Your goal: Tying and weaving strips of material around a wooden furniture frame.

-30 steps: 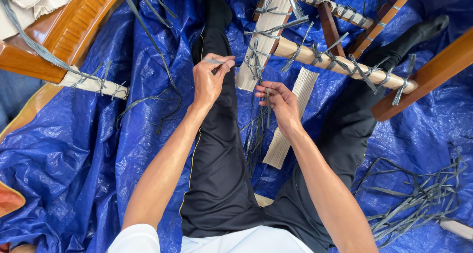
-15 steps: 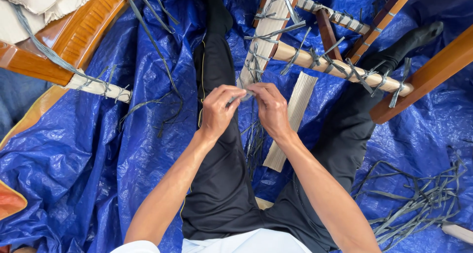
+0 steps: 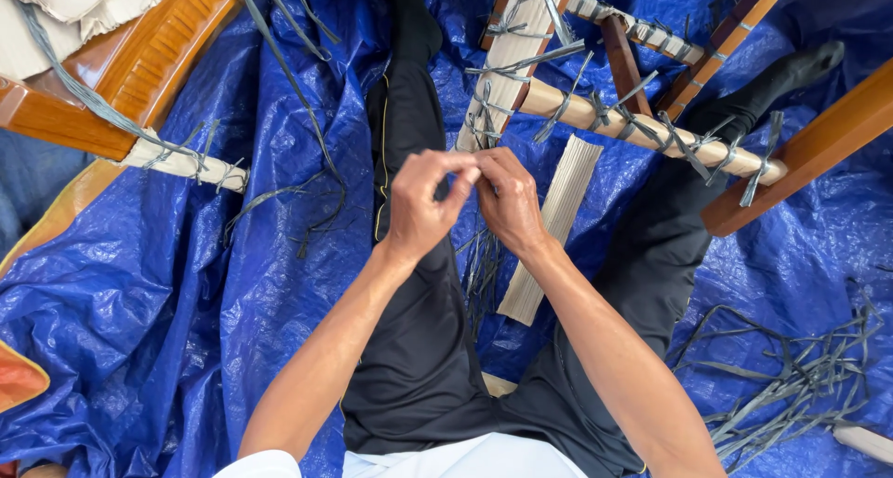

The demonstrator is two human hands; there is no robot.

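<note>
a: while both hands meet over the lap, what do they hold?
b: the left hand (image 3: 423, 204) and right hand (image 3: 507, 199) are pinched shut, fingertips touching, on thin grey strips (image 3: 482, 264) that hang down between the black-trousered legs (image 3: 419, 348).
a: and around them?
b: just beyond is a wooden rail (image 3: 642, 129) tied with grey strips; a pale flat slat (image 3: 549, 227) lies beside the right wrist on the blue tarp (image 3: 186, 301). more loose strips (image 3: 800, 376) lie far right.

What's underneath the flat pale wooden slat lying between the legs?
The slat lies on the blue tarp, its lower end beside dark grey strips. Its top end runs under the wrapped rail. Whatever is beneath the tarp is covered.
</note>
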